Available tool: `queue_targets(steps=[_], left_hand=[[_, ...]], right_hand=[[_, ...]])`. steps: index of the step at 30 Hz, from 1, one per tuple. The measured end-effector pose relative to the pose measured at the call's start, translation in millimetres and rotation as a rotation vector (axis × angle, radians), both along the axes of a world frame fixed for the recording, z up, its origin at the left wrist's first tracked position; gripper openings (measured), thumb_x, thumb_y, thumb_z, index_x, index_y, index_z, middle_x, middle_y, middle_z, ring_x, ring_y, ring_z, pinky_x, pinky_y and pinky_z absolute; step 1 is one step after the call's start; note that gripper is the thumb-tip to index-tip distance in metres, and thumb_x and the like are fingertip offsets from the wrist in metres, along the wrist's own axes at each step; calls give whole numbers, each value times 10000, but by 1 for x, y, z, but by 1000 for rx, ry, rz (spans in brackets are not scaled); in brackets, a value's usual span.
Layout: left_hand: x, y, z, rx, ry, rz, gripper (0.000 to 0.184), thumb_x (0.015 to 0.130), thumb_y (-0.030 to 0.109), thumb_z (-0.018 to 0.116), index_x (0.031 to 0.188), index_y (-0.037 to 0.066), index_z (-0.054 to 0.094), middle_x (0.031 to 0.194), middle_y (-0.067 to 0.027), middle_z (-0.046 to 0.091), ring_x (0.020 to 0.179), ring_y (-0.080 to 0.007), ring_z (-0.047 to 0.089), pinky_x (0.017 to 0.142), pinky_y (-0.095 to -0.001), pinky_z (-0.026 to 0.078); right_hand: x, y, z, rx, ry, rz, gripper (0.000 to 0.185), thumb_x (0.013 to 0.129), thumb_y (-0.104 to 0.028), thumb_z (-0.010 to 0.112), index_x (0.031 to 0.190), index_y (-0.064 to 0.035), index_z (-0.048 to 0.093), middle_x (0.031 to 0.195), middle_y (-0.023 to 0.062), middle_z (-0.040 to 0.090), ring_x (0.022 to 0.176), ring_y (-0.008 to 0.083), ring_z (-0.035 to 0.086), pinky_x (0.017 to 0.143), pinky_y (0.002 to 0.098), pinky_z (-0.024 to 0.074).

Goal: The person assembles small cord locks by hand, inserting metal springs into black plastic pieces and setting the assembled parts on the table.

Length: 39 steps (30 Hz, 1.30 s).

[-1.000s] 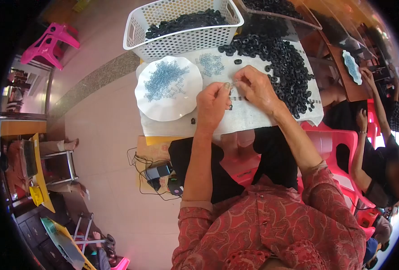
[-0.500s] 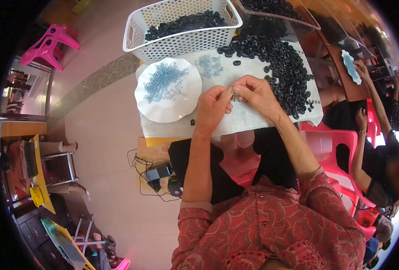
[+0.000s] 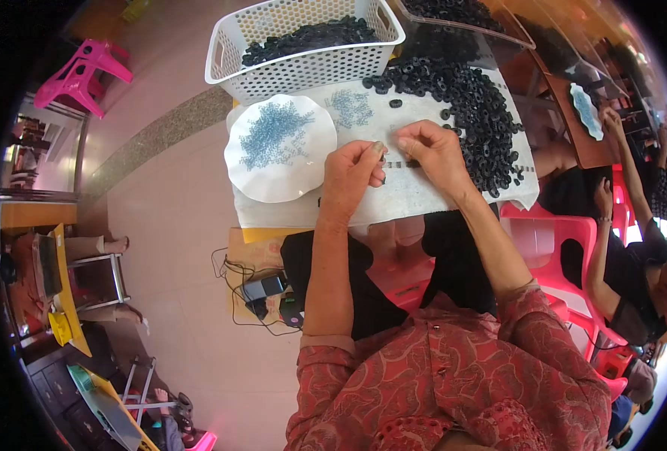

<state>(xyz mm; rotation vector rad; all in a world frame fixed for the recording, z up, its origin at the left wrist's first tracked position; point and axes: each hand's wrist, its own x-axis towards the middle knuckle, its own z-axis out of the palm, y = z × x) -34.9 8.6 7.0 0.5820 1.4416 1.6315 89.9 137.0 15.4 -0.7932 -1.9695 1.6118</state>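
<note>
Over the cloth-covered table, my left hand [image 3: 350,177] is closed in a pinch between thumb and forefinger. What it holds, if anything, is too small to make out. A short gap away, my right hand [image 3: 437,156] is also pinched, its fingertips pointing at the left hand; its contents are hidden too. Left of my hands lies a white scalloped plate [image 3: 273,188] bearing many tiny pale-blue pieces [image 3: 273,135]. More such blue pieces [image 3: 350,109] lie loose behind my left hand. Right of my right hand spreads a heap of small black ring-shaped pieces [image 3: 487,135].
A white perforated basket [image 3: 311,74] holding black pieces stands at the table's back. A clear bin [image 3: 465,30] of black pieces is beside it. To the right are a pink chair [image 3: 551,233] and a co-worker's hand [image 3: 611,120] by a blue-filled tray [image 3: 585,111].
My two hands have drawn apart. Their fingertips met half a second ago, and now a small gap lies between them. The plate and heaps stay put.
</note>
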Motion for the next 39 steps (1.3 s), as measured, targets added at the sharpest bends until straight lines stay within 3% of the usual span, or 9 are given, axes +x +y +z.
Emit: queue_targets(steps=[1, 4, 10, 15, 20, 27, 39], left_hand=[[0, 0, 1, 16, -24, -2, 235, 920, 200, 594, 942, -20, 671, 737, -40, 623, 586, -67, 553, 533, -199, 461], [-1, -1, 2, 29, -55, 6, 232, 936, 205, 584, 963, -8, 671, 744, -31, 617, 597, -58, 541, 540, -191, 451], [-1, 0, -1, 59, -101, 22, 238, 939, 211, 584, 968, -10, 666, 743, -28, 613, 594, -62, 535, 534, -191, 440], [0, -1, 2, 86, -159, -10, 251, 944, 206, 579, 1001, -26, 656, 772, -33, 619, 626, -77, 542, 556, -211, 445], [2, 1, 1, 416, -452, -92, 299, 965, 187, 552, 1118, -60, 622, 848, -69, 629, 729, -118, 579, 657, -246, 486], [7, 2, 4, 489, -436, -80, 309, 970, 158, 538, 1169, -71, 594, 880, -78, 631, 754, -132, 582, 691, -263, 484], [16, 4, 9, 528, -267, -30, 215, 902, 36, 614, 1099, -48, 635, 921, -107, 670, 740, -124, 624, 663, -237, 530]], right_hand=[[-1, 0, 0, 218, -43, -26, 122, 833, -60, 674, 934, 8, 668, 802, 40, 640, 649, 89, 569, 595, 236, 465], [0, -3, 9, 428, -84, -6, 139, 806, -35, 686, 941, -3, 678, 830, 69, 639, 654, 104, 587, 594, 244, 470], [2, -17, 28, 426, 30, 134, 153, 797, -24, 685, 950, -26, 687, 835, 68, 617, 664, 113, 582, 597, 259, 458], [-1, -21, 23, 460, 87, 106, 113, 810, -19, 672, 923, -16, 678, 821, 54, 600, 676, 102, 565, 606, 236, 442], [4, -29, 23, 198, 202, -58, 47, 842, -18, 655, 882, 6, 649, 811, 39, 597, 695, 79, 553, 627, 215, 441], [12, -37, 32, 218, 226, -68, 59, 840, -28, 671, 886, 3, 651, 823, 30, 603, 708, 71, 556, 644, 214, 449], [22, -41, 38, 234, 217, -101, 62, 825, -24, 690, 873, 0, 659, 814, 31, 606, 690, 70, 561, 625, 210, 446]])
